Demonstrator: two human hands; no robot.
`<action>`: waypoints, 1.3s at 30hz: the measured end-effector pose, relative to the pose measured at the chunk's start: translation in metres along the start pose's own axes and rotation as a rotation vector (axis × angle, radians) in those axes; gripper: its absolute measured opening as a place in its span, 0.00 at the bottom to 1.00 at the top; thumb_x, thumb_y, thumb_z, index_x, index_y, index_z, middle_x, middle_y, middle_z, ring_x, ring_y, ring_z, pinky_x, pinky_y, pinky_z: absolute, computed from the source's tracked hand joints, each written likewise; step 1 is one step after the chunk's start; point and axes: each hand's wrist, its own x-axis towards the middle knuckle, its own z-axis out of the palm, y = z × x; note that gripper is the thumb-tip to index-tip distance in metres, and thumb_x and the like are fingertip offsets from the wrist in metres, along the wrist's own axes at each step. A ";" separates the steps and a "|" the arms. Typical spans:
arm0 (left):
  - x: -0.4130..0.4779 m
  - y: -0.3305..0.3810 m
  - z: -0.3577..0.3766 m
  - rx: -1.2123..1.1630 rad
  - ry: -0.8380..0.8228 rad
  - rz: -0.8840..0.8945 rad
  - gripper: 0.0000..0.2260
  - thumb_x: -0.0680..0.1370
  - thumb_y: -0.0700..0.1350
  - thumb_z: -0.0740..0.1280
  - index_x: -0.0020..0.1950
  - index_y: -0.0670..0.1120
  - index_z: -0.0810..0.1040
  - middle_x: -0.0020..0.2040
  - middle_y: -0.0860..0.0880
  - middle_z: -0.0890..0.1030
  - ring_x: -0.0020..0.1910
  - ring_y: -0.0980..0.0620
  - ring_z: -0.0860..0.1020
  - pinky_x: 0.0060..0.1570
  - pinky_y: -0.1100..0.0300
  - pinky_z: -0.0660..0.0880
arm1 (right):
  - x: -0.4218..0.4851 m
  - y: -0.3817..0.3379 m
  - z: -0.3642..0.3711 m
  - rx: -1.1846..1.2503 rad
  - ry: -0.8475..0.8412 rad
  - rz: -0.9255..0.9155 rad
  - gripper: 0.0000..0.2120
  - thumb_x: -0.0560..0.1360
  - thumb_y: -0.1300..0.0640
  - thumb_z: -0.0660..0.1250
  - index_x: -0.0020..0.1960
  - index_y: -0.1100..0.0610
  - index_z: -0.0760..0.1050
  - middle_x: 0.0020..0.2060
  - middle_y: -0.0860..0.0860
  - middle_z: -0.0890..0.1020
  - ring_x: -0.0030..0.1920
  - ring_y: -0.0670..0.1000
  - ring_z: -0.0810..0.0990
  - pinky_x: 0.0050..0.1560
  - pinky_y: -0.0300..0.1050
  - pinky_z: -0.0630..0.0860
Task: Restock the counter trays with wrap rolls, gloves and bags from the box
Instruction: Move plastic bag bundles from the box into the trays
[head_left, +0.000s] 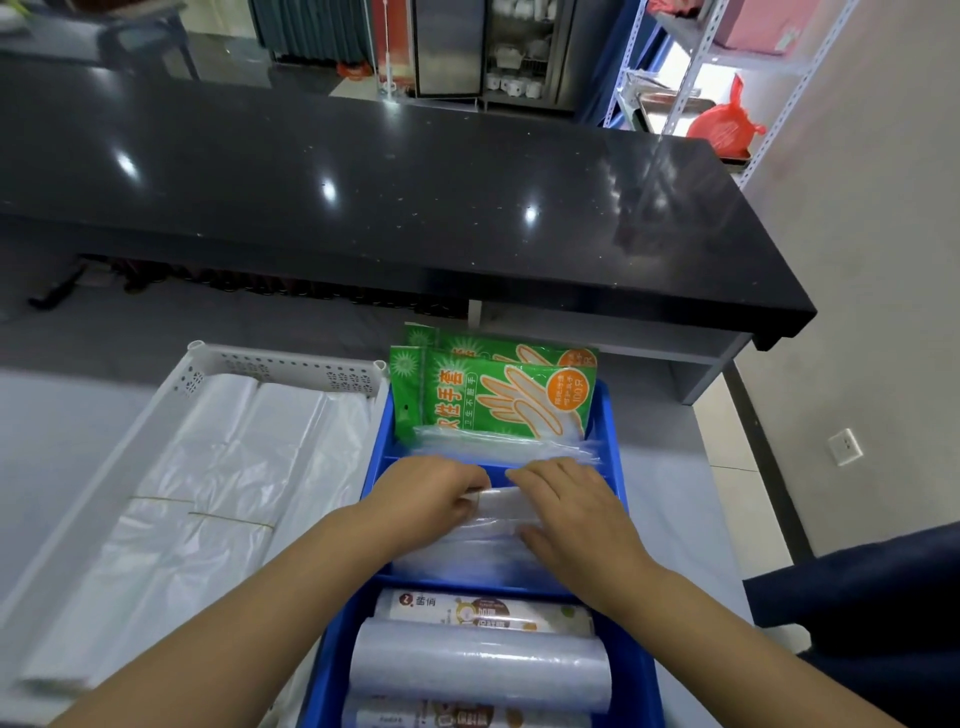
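Both hands were down in the middle compartment of the blue divided plastic tray, which sat on the pale grey tabletop. The left hand curled its fingers over the far edge of the stack of clear plastic bags and gripped it. The right hand lay flatter, fingers stretched across the top and pressing down, likely so the slippery film would sit square between the dividers rather than slide. The two hands were close, fingertips nearly meeting but apart.

At twelve o'clock from the bags, the green glove packets stood on edge, printed faces toward the person — probably so they could be read and pulled out singly. At six o'clock the wrap rolls lay crosswise, packed side by side, which should stop them rolling. At nine o'clock the white perforated tray held folded white bags, banded into bundles, it seemed, to keep them from spreading.
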 end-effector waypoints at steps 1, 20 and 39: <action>-0.001 0.000 0.000 -0.007 0.000 -0.001 0.07 0.74 0.45 0.62 0.49 0.53 0.76 0.45 0.50 0.82 0.45 0.48 0.78 0.36 0.58 0.67 | 0.002 0.002 0.000 0.026 -0.084 0.050 0.24 0.70 0.52 0.70 0.64 0.53 0.70 0.59 0.50 0.79 0.57 0.53 0.77 0.56 0.50 0.76; -0.006 -0.019 -0.017 0.356 -0.028 -0.192 0.06 0.71 0.37 0.62 0.42 0.48 0.71 0.44 0.46 0.81 0.42 0.43 0.78 0.33 0.57 0.62 | 0.023 0.026 -0.004 -0.135 -0.299 0.241 0.13 0.74 0.44 0.61 0.54 0.50 0.72 0.48 0.51 0.82 0.45 0.53 0.80 0.41 0.45 0.73; -0.189 -0.051 -0.048 0.196 0.344 -0.797 0.10 0.78 0.50 0.57 0.46 0.52 0.77 0.41 0.53 0.81 0.41 0.51 0.78 0.35 0.58 0.70 | 0.080 -0.116 -0.003 -0.086 -0.106 -0.374 0.12 0.78 0.49 0.54 0.48 0.53 0.74 0.42 0.51 0.82 0.42 0.56 0.79 0.35 0.46 0.70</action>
